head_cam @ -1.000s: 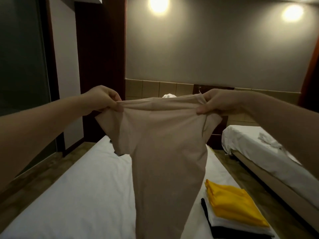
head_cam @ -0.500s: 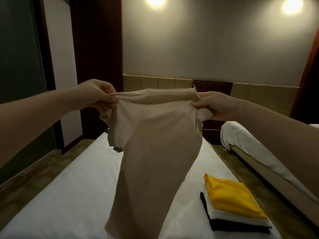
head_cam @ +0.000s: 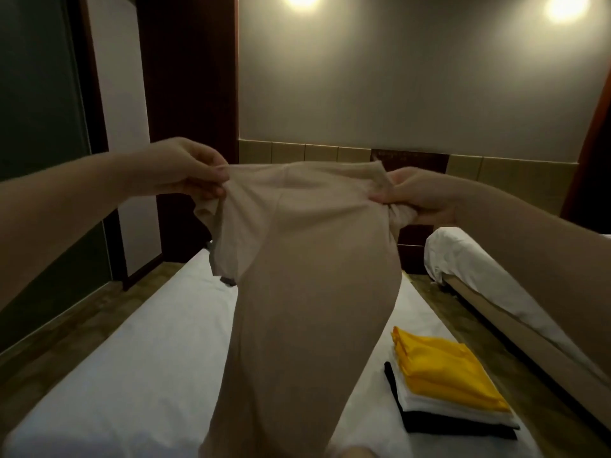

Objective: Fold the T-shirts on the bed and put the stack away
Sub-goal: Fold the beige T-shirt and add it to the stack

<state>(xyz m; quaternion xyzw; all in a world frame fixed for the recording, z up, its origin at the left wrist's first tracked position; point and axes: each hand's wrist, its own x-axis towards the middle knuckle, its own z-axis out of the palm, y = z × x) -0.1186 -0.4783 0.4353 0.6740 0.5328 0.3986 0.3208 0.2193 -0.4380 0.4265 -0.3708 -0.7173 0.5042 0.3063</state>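
While the beige T-shirt (head_cam: 307, 292) hangs in the head view: I log it held in the air above the bed (head_cam: 132, 375), shoulders at the top, hem dropping out of frame below.
Left hand (head_cam: 185, 170): fingers and thumb pinch the shirt's left shoulder.
Right hand (head_cam: 420, 196): fingers curled round the bunched right shoulder and sleeve.
Handling: I judge it light, soft and limp. It billows and will not keep a shape on its own. Best taken at the shoulders or hem corners, then laid flat before any crease.
Stack (head_cam: 446, 391): folded yellow on white on black, on the bed's right side, right of the hanging shirt.
Surface: white sheet (head_cam: 99, 408), smooth. Probably yielding, so folds may need pressing by hand.
Room: dim. Two wall lamps (head_cam: 301, 0) above, second bed (head_cam: 479, 269) to the right, patterned floor (head_cam: 428, 305) between the beds.
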